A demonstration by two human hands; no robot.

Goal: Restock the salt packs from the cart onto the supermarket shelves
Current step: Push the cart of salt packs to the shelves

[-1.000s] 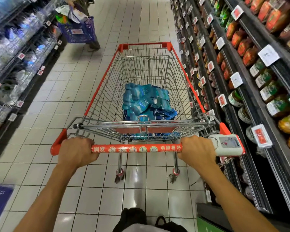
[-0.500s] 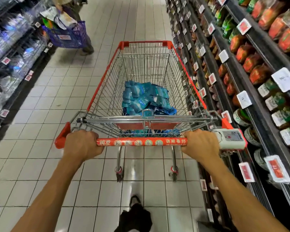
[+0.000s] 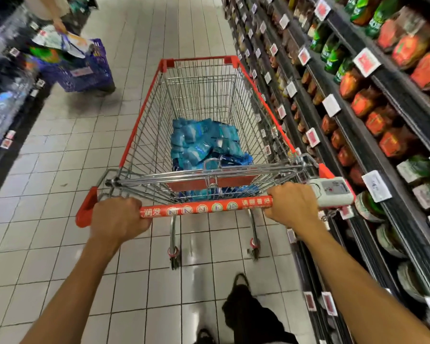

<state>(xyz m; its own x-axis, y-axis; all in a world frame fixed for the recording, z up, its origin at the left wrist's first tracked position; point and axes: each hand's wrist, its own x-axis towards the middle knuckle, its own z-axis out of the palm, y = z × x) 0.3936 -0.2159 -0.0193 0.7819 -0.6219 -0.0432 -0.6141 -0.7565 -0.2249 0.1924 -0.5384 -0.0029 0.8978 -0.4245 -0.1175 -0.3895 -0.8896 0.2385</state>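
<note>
You are wheeling the cart (image 3: pixel 204 100) down the aisle, judged as the transport step; next, stop at the salt shelf and reach for the packs (image 3: pixel 206 147), which are lying at 12 o'clock in the basket. Both arms are extending forward, with the left hand (image 3: pixel 118 218) and right hand (image 3: pixel 294 203) curling their fingers around the handle (image 3: pixel 206 207).

Blue salt packs (image 3: pixel 205 147) heaped in red-rimmed wire cart (image 3: pixel 144 120) beside shelves (image 3: pixel 372 135)
</note>
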